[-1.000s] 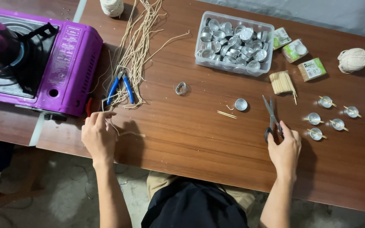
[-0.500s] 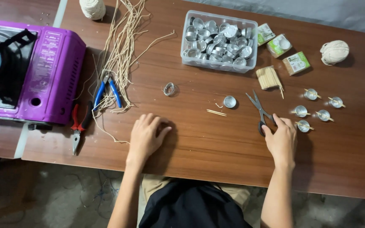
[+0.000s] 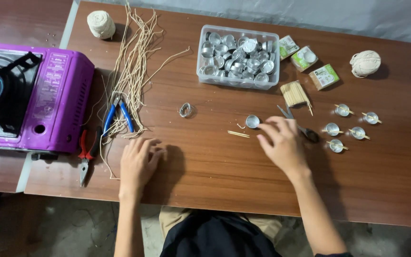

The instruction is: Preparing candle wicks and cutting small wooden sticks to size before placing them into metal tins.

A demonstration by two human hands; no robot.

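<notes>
Right hand (image 3: pixel 281 145), fingers spread and gripping nothing, reaches the small round aluminium tealight cup (image 3: pixel 252 121) at table centre, judged light, thin-walled, easily dented, best pinched at its rim; left hand (image 3: pixel 139 162) rests flat, empty.

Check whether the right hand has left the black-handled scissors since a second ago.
Yes. The right hand slid left off the black-handled scissors, fingertips now by the single small metal cup.

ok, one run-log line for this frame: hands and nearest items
left hand: flat on table, empty | right hand: open, fingertips at small metal cup | scissors: on table, partly under right hand
</notes>
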